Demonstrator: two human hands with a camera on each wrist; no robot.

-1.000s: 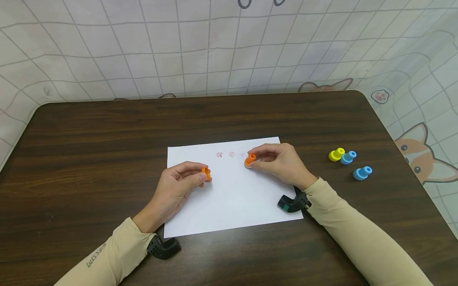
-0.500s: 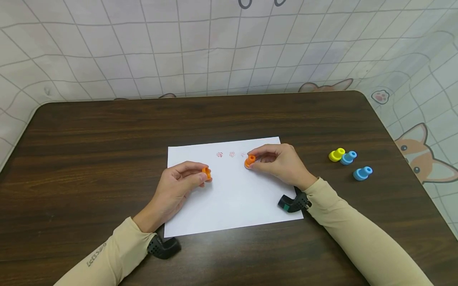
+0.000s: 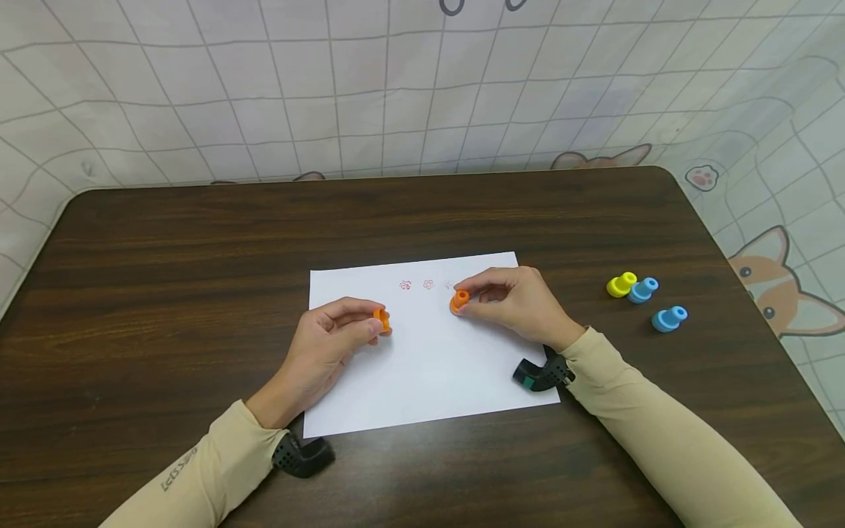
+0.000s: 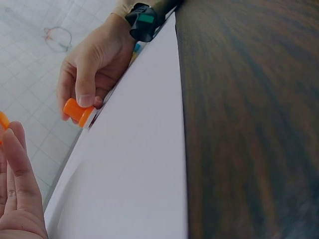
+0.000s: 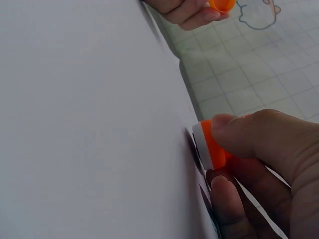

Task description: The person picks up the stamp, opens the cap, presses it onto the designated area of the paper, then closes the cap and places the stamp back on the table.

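My right hand (image 3: 511, 301) pinches an orange stamp (image 3: 460, 300) between thumb and fingers, low over a white sheet of paper (image 3: 429, 374). In the right wrist view the stamp (image 5: 213, 145) shows a white rim at its printing end, close to the paper; whether it touches cannot be told. My left hand (image 3: 330, 341) holds an orange cap (image 3: 381, 320) above the sheet's left part, its hollow side showing. Small red stamped marks (image 3: 405, 285) run along the paper's upper part; the rightmost one is faint and lies just beside my right fingers.
A yellow stamp (image 3: 621, 284) and a blue stamp (image 3: 642, 290) stand side by side on the dark wooden table (image 3: 198, 249), at the right. Another blue stamp (image 3: 670, 319) stands nearer. A patterned grid cloth (image 3: 370, 95) hangs behind the table.
My right hand with the orange stamp has shifted very slightly left and toward me. My left hand and the cap have stayed practically still.
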